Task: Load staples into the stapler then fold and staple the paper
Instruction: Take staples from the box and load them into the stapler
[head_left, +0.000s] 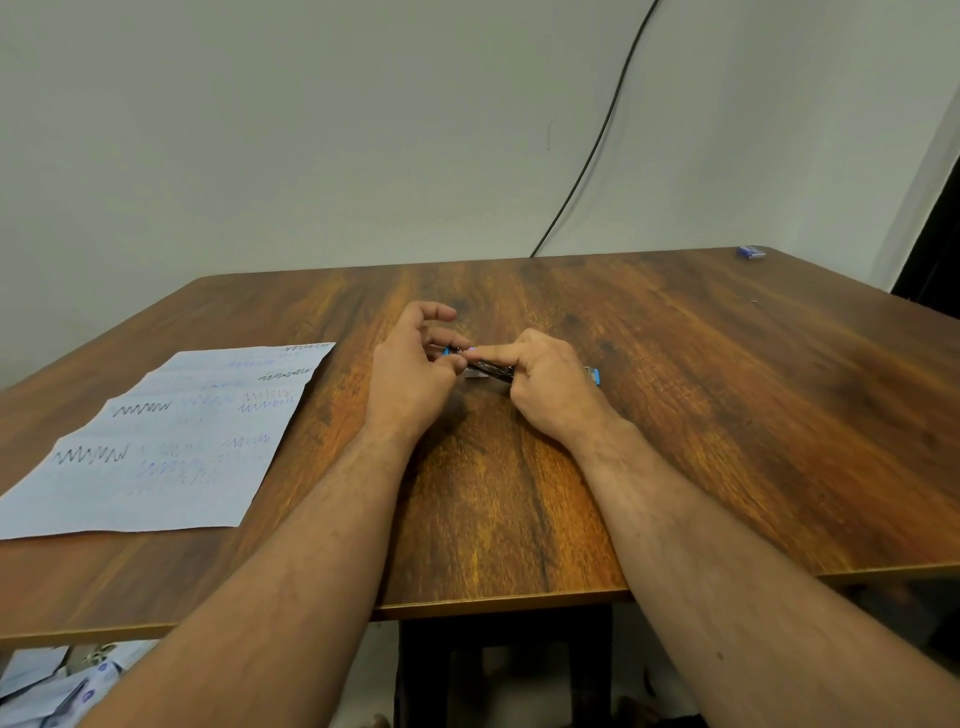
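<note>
Wall (311, 130): plain, pale, behind everything. A black cable (597, 156) runs down it and drops behind the far edge of your bench.

Bench (727, 415): dark wood-grain top, filling the lower half of your view. Your two bare forearms reach across its near edge towards the middle.

Paper (171, 447): one pale sheet, lying flat on the bench to your left, well apart from your hands. It carries rows of black and blue zigzag scribbles and shows faint crosswise creases. Its near edge lies close to the bench's front edge.

Loose papers (47, 686): a small heap below the bench at the lower left, only partly in view.

Left hand (410, 379): over the middle of the bench, back of the hand towards you. Thumb and lower fingers are pinched at the left end of the stapler; the index finger is curled and raised clear above it.

Right hand (550, 384): just right of the left hand, closed around the stapler's body, with the index finger stretched along its top towards your left hand.

Stapler (488, 370): small, with a dark and metal body and blue ends, held between both of your hands at the middle of the bench, low over the surface. A blue end shows at each side past your hands. Whether it rests on the wood or whether staples are loaded, you cannot tell here.

Small blue box (751, 252): at the far right corner of the bench, well away from your hands; its label is too small to read.
</note>
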